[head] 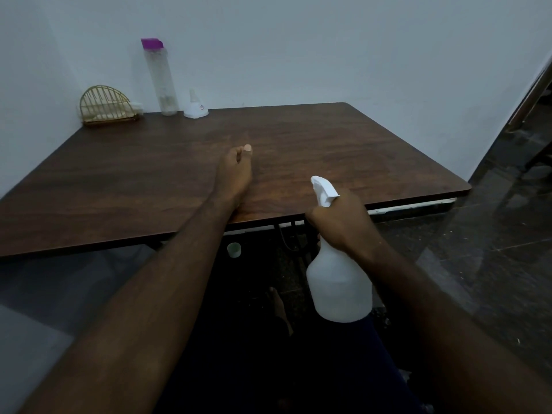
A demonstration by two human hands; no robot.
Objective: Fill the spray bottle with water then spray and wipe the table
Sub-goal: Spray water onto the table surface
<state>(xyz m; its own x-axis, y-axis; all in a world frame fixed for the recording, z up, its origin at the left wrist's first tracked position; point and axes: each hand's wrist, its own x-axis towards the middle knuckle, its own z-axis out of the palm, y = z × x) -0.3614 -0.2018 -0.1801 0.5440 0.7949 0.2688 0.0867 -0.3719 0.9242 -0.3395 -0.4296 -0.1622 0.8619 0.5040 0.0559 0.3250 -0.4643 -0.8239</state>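
My right hand (pixel 340 222) grips the neck of a white translucent spray bottle (pixel 339 291), held upright just off the table's near edge. Its white nozzle (pixel 324 189) points left and forward over the dark wooden table (pixel 343 144). My left hand (pixel 234 171) rests on the tabletop near the front edge, fingers curled in, thumb up, holding nothing that I can see. A tall clear water bottle with a purple cap (pixel 159 77) stands at the back left against the wall, with a white funnel (pixel 195 106) upside down beside it.
A gold wire holder with folded cloths or napkins (pixel 107 107) sits in the back left corner. White walls close off the back and left. A small pale cap or cup (pixel 234 250) lies on the floor under the table. Dark tiled floor extends to the right.
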